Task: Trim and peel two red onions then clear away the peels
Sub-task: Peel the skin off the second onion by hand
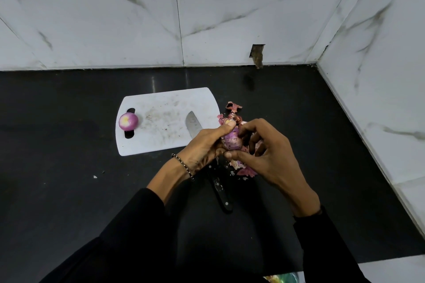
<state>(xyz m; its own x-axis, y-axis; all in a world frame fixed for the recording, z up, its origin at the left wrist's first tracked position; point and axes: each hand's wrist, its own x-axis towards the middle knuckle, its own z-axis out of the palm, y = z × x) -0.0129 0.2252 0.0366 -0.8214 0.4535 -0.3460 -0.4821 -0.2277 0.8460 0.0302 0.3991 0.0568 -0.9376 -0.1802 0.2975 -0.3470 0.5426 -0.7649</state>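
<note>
Both hands close round the second red onion (232, 140) at centre frame: the left hand (204, 147) cups it, thumb on top, while the right hand (273, 158) pinches its skin with curled fingers. Peeling is under way; the remaining skin likely comes off next. The peeled onion (128, 121) rests on the cutting board (165, 108) at left, beside the knife (193, 124). Loose peels (246, 171) await clearing.

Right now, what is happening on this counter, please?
A person is peeling a red onion: the left hand holds it and the right hand picks at its skin. A second onion, already peeled, rests on the white cutting board. The knife lies with its blade on the board, untouched. Loose peels lie on the black counter beside the board.
</note>
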